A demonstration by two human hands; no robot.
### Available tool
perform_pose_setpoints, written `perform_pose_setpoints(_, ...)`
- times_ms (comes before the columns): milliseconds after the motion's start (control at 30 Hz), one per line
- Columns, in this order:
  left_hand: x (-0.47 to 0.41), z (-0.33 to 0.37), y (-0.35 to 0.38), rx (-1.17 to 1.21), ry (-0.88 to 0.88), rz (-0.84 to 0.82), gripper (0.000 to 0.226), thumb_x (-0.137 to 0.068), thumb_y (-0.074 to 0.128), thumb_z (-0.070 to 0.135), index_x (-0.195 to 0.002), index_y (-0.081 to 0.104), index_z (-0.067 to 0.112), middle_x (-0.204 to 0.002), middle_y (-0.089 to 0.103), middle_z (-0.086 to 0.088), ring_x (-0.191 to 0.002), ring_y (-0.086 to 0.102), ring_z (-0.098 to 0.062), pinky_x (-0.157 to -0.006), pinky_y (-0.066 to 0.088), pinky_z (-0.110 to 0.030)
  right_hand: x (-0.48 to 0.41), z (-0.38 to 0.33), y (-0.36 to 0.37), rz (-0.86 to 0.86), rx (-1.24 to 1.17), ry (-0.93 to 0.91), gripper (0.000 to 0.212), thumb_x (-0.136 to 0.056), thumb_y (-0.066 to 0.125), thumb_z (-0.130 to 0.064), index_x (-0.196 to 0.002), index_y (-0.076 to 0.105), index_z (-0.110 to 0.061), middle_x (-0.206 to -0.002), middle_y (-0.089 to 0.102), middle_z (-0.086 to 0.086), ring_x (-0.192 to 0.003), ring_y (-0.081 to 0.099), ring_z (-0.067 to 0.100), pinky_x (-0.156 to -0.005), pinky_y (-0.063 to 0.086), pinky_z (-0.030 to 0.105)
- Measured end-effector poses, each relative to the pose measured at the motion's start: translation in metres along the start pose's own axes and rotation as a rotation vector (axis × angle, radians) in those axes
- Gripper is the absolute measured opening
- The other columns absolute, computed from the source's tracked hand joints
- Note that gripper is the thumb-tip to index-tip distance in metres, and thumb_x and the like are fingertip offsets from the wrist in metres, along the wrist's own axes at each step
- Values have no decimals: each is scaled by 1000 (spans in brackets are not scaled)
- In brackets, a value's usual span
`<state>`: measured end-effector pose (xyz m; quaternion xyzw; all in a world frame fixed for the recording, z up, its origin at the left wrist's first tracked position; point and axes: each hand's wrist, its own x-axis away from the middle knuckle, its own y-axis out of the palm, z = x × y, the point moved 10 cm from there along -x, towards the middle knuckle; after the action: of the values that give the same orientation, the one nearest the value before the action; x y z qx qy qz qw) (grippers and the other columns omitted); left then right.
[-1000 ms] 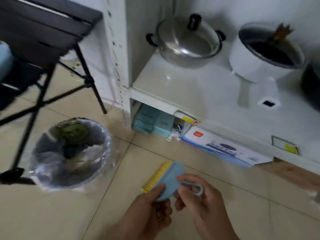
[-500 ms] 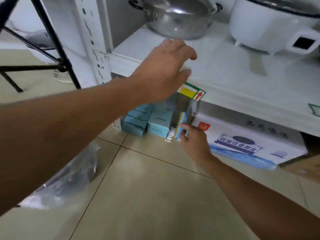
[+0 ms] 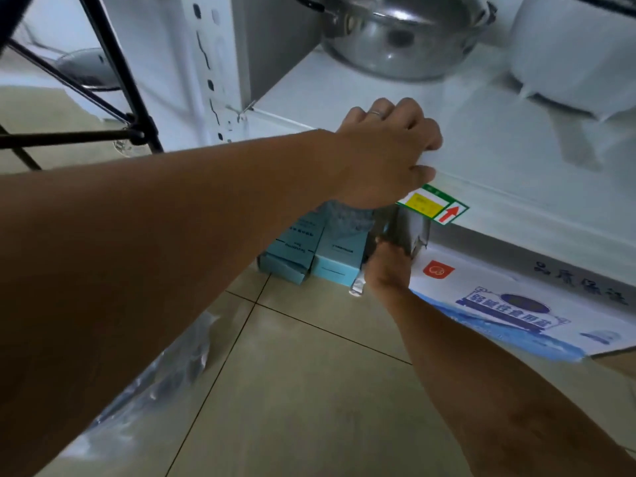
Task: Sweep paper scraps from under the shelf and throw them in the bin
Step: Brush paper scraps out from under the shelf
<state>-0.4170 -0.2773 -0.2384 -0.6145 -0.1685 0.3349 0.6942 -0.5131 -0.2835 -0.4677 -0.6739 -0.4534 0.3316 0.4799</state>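
Observation:
My left hand (image 3: 389, 153) is closed over the front edge of the white shelf (image 3: 509, 187), fingers on top and thumb below. My right hand (image 3: 387, 266) reaches into the dark gap under that shelf, between the teal boxes (image 3: 309, 253) and a white and blue carton (image 3: 499, 304). Its fingers and the blue brush it holds are hidden in the gap. A small silvery scrap (image 3: 357, 287) lies on the floor tile beside my right wrist. The bin's clear plastic liner (image 3: 165, 383) shows at the lower left, mostly hidden by my left forearm.
A steel pot (image 3: 395, 36) and a white rice cooker (image 3: 568, 53) stand on the shelf. Black folding stand legs (image 3: 113, 80) cross the upper left. A yellow and green label with a red arrow (image 3: 433, 204) sticks out at the shelf edge. Beige floor tiles (image 3: 309, 390) lie below.
The view has come closer to the shelf. My left hand came down onto the shelf edge. My right hand pushed the brush further into the gap, out of sight.

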Motion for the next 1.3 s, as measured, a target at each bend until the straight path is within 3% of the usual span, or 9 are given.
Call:
perform_pose_setpoints(100, -2, -3, 2, 9, 13, 6, 47, -98, 36, 44, -141, 37, 27, -141, 34, -1, -129, 31, -25, -104, 23, -40, 20, 9, 4, -118, 47, -46, 23, -93, 55, -10, -114, 64, -10, -116, 71, 17, -107, 67, 36, -87, 56, 42)
perform_pose_setpoints(233, -4, -1, 3, 10, 51, 9, 46, -97, 35, 45, -138, 37, 25, -139, 34, 0, -127, 30, -25, -103, 24, -40, 33, 21, -46, 77, -44, -43, 25, -95, 51, -8, -116, 64, -10, -100, 74, 22, -87, 71, 37, -74, 56, 35)
perform_pose_setpoints(333, -4, 0, 1, 0, 51, 29, 44, -98, 36, 44, -137, 38, 24, -139, 35, -1, -127, 31, -26, -100, 23, -37, 23, 17, -47, 161, -100, 24, 33, -96, 48, -8, -127, 59, -11, -106, 72, 24, -93, 70, 38, -76, 55, 36)
perform_pose_setpoints(533, -2, -1, 0, 5, 58, 48, 43, -98, 36, 42, -137, 40, 24, -138, 37, -1, -125, 32, -26, -95, 23, -35, 15, 4, -3, 74, -212, 174, 39, -96, 51, -10, -135, 53, -17, -125, 66, 20, -112, 64, 41, -86, 56, 46)
perform_pose_setpoints(767, -1, 2, 0, -72, 59, 129, 44, -98, 37, 42, -136, 41, 21, -139, 38, -4, -125, 35, -30, -97, 28, -39, 30, 21, -5, 20, -82, -14, 28, -92, 56, -13, -119, 63, -15, -102, 75, 19, -96, 70, 38, -84, 58, 46)
perform_pose_setpoints(900, -2, 4, -2, -56, 55, 103, 43, -98, 35, 40, -136, 41, 21, -138, 37, -3, -124, 34, -29, -95, 26, -38, 29, 10, -25, 106, -53, -156, 39, -93, 54, -5, -131, 54, -12, -95, 73, 23, -87, 71, 38, -73, 57, 43)
perform_pose_setpoints(1000, -1, 2, -1, -59, 48, 82, 43, -98, 35, 41, -136, 41, 22, -137, 37, -3, -122, 34, -28, -94, 25, -37, 18, 2, -9, 32, 71, -145, 44, -94, 54, -6, -136, 48, -15, -105, 71, 21, -94, 70, 39, -78, 57, 45)
perform_pose_setpoints(1133, -1, 2, 1, -50, 47, 72, 43, -98, 35, 42, -136, 41, 23, -138, 38, -3, -123, 34, -28, -94, 25, -36, 34, 22, 1, -111, 78, -75, 25, -95, 56, -16, -119, 58, -11, -103, 74, 19, -94, 71, 35, -81, 59, 41)
perform_pose_setpoints(1300, -1, 2, -2, -70, 50, 118, 44, -98, 35, 42, -136, 41, 21, -139, 38, -4, -125, 35, -30, -96, 28, -39, 45, 16, -32, 49, 23, -213, 34, -94, 50, -9, -128, 55, -9, -90, 76, 21, -83, 72, 38, -72, 57, 41)
